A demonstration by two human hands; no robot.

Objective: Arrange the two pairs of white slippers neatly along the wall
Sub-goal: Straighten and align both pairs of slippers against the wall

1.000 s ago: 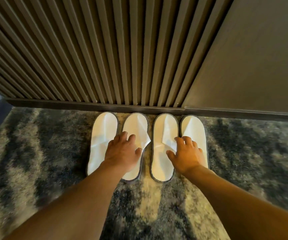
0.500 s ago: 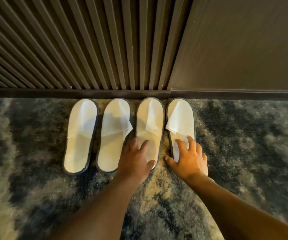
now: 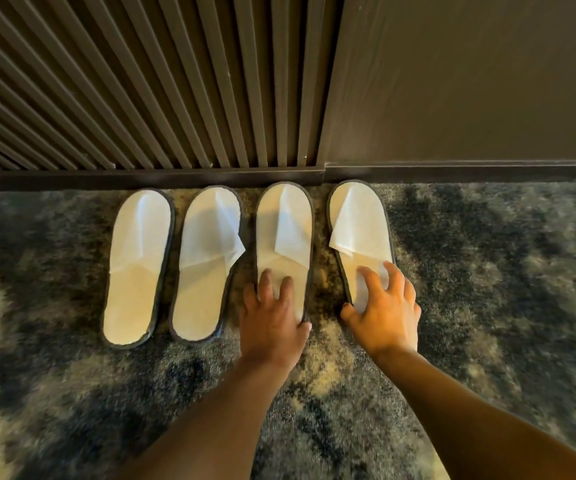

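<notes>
Four white slippers with dark edging lie side by side on the carpet, toes at the skirting board [image 3: 141,178]. The far-left slipper [image 3: 137,258] and the second slipper [image 3: 207,271] lie untouched, heels angled slightly left. My left hand [image 3: 272,320] presses on the heel of the third slipper [image 3: 283,230], thumb at its right edge. My right hand [image 3: 383,313] covers the heel of the fourth slipper [image 3: 359,223], thumb hooked on its left edge. The toe covers of the three right-hand slippers are partly folded.
A dark slatted wall [image 3: 141,98] rises behind the left three slippers and a plain dark panel [image 3: 470,81] behind the fourth. Mottled grey and beige carpet [image 3: 487,306] spreads to both sides and towards me.
Both hands shifted one slipper to the right, from the middle pair to the third and fourth. The fourth slipper has since slid right, widening its gap to the third.
</notes>
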